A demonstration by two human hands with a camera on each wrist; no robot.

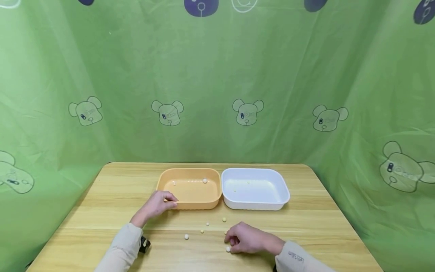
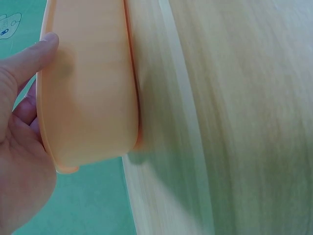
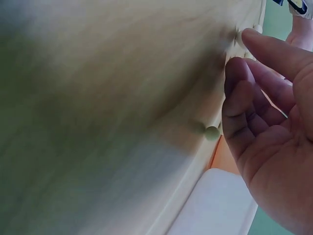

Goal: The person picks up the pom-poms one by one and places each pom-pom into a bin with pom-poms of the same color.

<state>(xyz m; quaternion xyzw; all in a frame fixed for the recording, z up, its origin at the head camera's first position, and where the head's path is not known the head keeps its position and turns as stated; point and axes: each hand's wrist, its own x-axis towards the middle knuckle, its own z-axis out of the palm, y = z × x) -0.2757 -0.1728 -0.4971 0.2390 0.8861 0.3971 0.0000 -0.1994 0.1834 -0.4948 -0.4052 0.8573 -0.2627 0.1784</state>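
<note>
My left hand (image 1: 157,204) grips the near rim of an orange plastic tray (image 1: 198,205) at its left corner. In the left wrist view the thumb (image 2: 48,45) presses the tray's outer wall, with fingers behind the rim. My right hand (image 1: 249,238) is low over the table, its fingers bent and a gap between thumb and index finger. A small white ball (image 1: 228,249) lies right at the thumb tip. A yellowish bead shows partly beside the index finger. Other small balls lie nearby: a white ball (image 1: 186,237) and a yellowish ball (image 1: 224,219).
A white tray (image 1: 255,206) stands directly right of the orange one, with tiny yellowish beads inside. Two whitish balls, one larger (image 1: 205,181), lie in the orange tray. Smaller beads (image 1: 207,224) dot the wooden table (image 1: 316,223). A green curtain (image 1: 210,139) surrounds the table.
</note>
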